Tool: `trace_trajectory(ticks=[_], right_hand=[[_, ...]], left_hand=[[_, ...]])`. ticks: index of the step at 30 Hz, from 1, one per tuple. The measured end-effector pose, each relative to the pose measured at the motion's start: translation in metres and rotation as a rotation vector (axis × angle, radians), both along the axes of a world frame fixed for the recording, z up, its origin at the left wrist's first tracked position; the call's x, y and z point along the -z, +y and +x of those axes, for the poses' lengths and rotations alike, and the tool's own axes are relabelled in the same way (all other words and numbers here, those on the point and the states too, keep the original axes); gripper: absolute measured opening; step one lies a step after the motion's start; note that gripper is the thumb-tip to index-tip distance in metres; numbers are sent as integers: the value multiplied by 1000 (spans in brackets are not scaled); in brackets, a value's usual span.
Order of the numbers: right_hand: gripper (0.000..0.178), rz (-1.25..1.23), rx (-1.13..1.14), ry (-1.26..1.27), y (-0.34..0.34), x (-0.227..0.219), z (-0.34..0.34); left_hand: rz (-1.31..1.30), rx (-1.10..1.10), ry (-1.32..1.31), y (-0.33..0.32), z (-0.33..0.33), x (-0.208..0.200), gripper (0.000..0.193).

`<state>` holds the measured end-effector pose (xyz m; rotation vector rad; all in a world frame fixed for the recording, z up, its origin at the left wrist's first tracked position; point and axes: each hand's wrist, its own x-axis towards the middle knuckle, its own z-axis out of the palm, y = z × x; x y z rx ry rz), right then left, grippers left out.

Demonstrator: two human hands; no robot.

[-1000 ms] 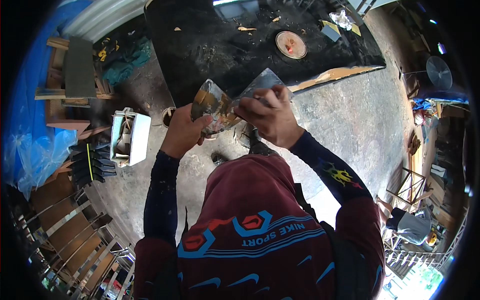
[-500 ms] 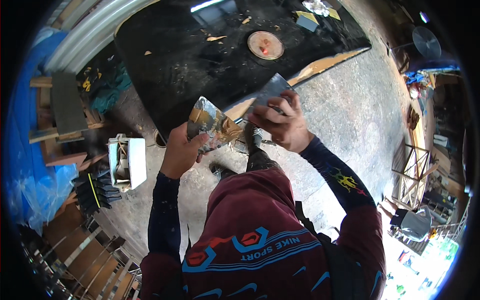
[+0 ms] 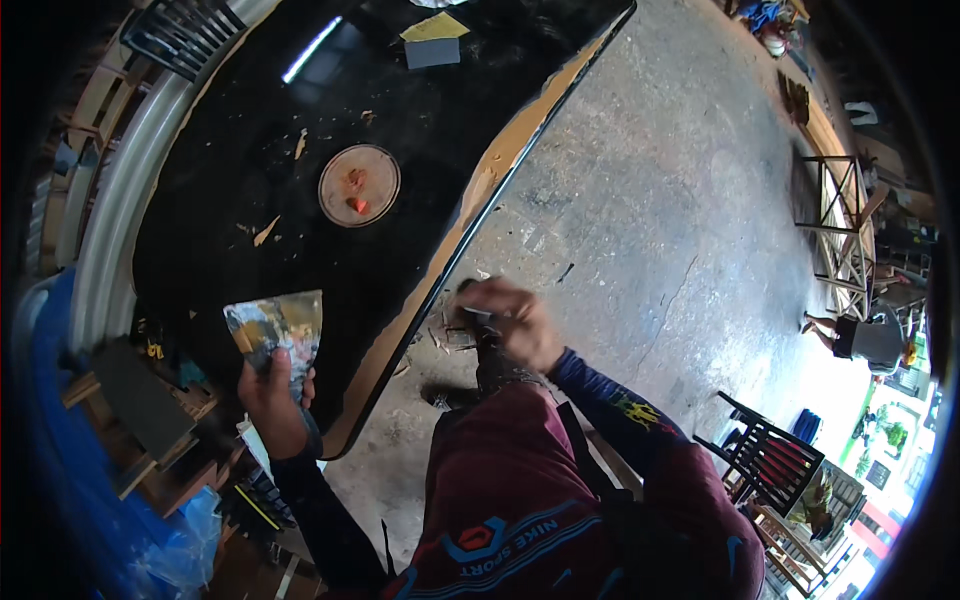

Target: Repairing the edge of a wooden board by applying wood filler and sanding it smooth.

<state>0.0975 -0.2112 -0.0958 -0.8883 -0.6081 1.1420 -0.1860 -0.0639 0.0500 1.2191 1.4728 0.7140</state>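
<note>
My left hand (image 3: pixel 270 395) grips a broad putty knife (image 3: pixel 290 315) smeared with tan and grey filler, its blade fanning upward over the near left part of a large black panel (image 3: pixel 270 260). Thumb and fingers pinch it from both sides. To the right of the panel's edge, my right hand (image 3: pixel 515 320) is curled and blurred by motion. The flat metal scraper (image 3: pixel 478 311) in it shows only as a thin edge. A tan strip of filler (image 3: pixel 490 165) runs along the panel's right edge.
On the panel lie a round lid (image 3: pixel 375 170) with orange-red paste, yellow and grey sheets (image 3: pixel 433 52) and loose flakes. Concrete floor (image 3: pixel 640 190) spreads to the right. A dark chair (image 3: pixel 765 455) stands at lower right; blue sheeting (image 3: pixel 50 400) hangs at left. A person (image 3: pixel 870 340) is far right.
My view has turned to the right and shifted along the panel. My hands have moved apart: the left with its putty knife is over the panel, the right has swung away from it.
</note>
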Motion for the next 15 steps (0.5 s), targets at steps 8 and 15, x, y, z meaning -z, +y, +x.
trace_trajectory(ticks=[8,15], right_hand=[[35,-395,132,-531,60,22,106],[72,-332,270,-1364,95,49,93]], left_hand=[[-493,138,48,-51,17,53,19],[-616,301,86,-62,45,64,22]])
